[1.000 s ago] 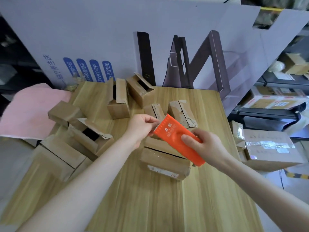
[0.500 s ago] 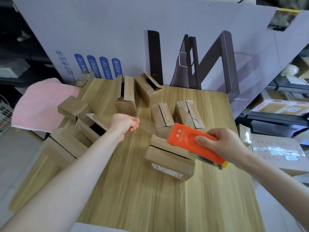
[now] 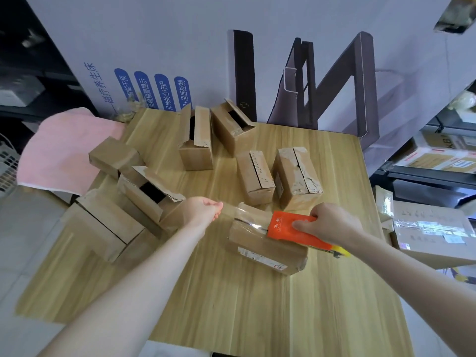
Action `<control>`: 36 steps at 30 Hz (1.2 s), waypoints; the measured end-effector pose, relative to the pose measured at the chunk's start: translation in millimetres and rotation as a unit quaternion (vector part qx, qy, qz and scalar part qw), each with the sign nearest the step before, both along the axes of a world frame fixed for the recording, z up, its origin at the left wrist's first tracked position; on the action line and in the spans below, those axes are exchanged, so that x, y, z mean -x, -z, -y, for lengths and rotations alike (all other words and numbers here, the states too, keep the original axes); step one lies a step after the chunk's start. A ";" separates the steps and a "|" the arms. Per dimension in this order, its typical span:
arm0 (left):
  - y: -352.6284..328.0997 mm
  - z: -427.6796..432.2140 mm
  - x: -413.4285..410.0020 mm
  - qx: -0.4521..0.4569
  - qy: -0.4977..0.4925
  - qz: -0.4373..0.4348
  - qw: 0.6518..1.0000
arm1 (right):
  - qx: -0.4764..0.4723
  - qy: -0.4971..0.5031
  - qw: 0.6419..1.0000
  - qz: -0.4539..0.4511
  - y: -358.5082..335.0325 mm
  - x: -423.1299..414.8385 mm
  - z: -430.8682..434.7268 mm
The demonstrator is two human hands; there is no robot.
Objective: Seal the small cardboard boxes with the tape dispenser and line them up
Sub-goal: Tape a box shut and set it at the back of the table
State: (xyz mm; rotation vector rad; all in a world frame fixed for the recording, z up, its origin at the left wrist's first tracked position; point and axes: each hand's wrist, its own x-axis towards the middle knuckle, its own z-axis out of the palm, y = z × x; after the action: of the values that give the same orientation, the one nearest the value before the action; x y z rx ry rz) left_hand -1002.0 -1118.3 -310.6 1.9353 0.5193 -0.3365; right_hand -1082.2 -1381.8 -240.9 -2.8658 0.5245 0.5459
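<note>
Small cardboard boxes stand scattered over the far half and left edge of the bench, several with flaps open. One box, seam up, lies near mid-bench, between the two hands. Right hand, fingers curled, grips the orange tape dispenser over the box's right end. Clear tape strip runs from the dispenser across the box top to the left hand, which pinches its free end just left of the box.

wooden table, grey printed backboard, shelving
</note>
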 end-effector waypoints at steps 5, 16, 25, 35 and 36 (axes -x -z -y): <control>19.9 2.4 0.2 0.000 0.010 -0.014 1.000 | 0.027 0.000 0.999 -0.030 17.3 -3.4 -2.8; 63.6 10.8 9.7 0.029 0.008 -0.043 0.999 | 0.051 0.007 0.998 -0.023 26.7 -10.4 -1.8; 80.7 20.8 27.6 -0.070 0.077 -0.011 0.994 | 0.052 0.010 0.998 -0.020 25.9 -9.4 -3.1; 56.1 56.8 42.6 -0.006 0.172 0.061 0.983 | 0.051 0.012 0.999 -0.016 25.4 -9.4 -3.1; 56.5 58.9 45.1 -0.028 0.182 0.059 0.981 | 0.050 0.011 0.999 -0.016 25.5 -9.3 -3.3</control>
State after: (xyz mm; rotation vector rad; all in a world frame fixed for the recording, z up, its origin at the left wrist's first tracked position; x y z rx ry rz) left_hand -1047.0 -1177.1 -367.0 2.0900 0.0936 -0.4385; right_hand -1072.9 -1378.6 -266.4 -2.9450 0.6038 0.5797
